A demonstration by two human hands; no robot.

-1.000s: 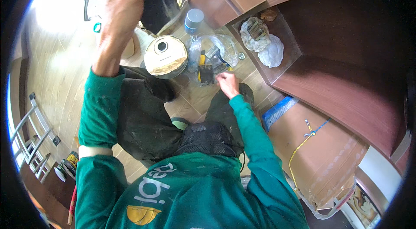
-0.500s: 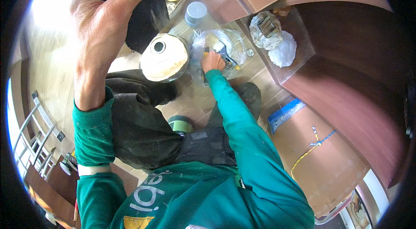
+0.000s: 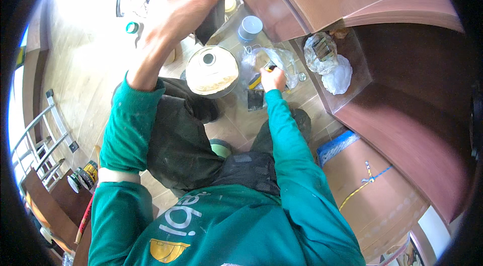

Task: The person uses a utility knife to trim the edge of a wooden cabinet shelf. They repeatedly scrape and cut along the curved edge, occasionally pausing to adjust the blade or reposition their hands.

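My left hand (image 3: 183, 7) is raised at the upper left, its fingers closed on a black sheet (image 3: 210, 27) that hangs down from it. The top of the sheet is partly behind my fingers. Down near the floor, my right hand (image 3: 273, 80) is closed beside a clear plastic bag (image 3: 287, 60). From its fingers a slim yellow-and-black tool (image 3: 255, 82) sticks out; its exact kind is hard to make out. A dark square piece (image 3: 255, 100) lies just below the tool. Left of the bag stands a round can (image 3: 212, 76) with a pale, stained top and a spout hole.
Behind the bag is a blue-grey lidded container (image 3: 250, 28). A wooden cabinet (image 3: 402, 65) fills the right side, with crumpled plastic (image 3: 337, 75) inside. A cardboard sheet (image 3: 377, 205) with cord lies at lower right; a metal ladder (image 3: 58, 120) is at left.
The view has shifted left. My right hand has come up slightly from the bag with the yellow-and-black tool showing in it. My left hand still holds the black sheet, farther up in view.
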